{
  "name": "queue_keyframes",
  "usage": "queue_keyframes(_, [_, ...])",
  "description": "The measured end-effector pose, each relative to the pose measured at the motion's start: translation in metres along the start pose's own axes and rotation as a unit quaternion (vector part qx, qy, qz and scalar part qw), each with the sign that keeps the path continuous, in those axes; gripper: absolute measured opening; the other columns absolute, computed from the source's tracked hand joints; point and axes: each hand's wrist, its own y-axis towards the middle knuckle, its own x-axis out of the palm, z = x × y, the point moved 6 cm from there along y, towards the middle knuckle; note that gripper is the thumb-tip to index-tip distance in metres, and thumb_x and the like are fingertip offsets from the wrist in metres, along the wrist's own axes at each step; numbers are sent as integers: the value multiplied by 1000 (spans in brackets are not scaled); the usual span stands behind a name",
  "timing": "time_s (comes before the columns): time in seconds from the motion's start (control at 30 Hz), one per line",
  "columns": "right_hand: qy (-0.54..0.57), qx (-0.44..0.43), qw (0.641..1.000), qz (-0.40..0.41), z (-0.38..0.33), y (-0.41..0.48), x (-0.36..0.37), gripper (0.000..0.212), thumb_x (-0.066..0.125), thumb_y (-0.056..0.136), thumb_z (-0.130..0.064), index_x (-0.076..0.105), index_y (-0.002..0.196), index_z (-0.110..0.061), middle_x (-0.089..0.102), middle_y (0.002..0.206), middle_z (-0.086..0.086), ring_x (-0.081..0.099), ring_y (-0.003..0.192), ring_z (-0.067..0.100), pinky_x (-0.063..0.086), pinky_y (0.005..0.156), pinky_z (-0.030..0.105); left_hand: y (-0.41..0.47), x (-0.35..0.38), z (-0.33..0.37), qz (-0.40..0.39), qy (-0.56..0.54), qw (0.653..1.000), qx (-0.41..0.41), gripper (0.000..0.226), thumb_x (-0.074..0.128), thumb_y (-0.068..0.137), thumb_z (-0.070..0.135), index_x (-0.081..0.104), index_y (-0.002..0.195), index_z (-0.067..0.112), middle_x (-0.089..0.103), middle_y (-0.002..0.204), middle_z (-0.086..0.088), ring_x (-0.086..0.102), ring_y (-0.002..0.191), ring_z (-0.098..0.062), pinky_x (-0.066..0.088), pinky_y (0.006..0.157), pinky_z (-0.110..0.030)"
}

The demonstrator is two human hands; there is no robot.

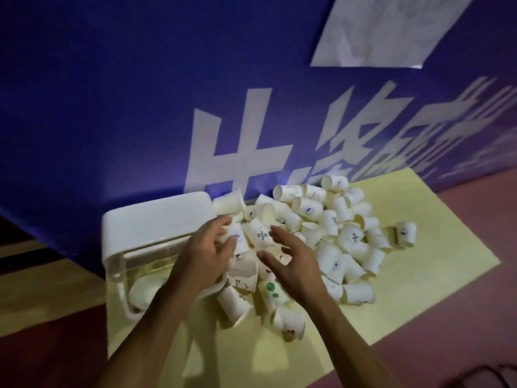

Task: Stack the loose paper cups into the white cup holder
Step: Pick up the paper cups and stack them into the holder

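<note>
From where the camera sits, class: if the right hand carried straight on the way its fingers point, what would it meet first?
Most likely the cup marked "o|o" at the near edge of the cup pile; the right hand points its open fingers up and left at it. Depth is unclear from one view.

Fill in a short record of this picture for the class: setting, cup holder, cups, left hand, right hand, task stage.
setting: yellow mat on a reddish floor, blue banner behind
cup holder: white cup holder, left of the pile
cups: loose paper cups heaped on the mat, most lying on their sides
left hand: left hand open, fingers at the pile's left edge
right hand: right hand open, above the pile
task stage: pile unsorted
</note>
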Motion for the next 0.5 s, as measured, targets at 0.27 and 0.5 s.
queue_keyframes(0.27, [45,35,997,59,78,34,-131,56,80,85,-44,60,136,-36,66,126,-20,59,115,-8,48,96,18,81,132,110,-117,110,983,84,56,62,94,50,44,146,37,48,149,17,52,129,-9,47,96,-28])
queue_keyframes(0.5, [25,64,997,23,182,94,-215,51,80,85,-38,63,133,-30,68,124,-16,60,112,-5,47,87,9,165,270,135,-212,291,928,91,72,73,83,36,43,148,28,45,150,7,44,136,-18,38,110,-36])
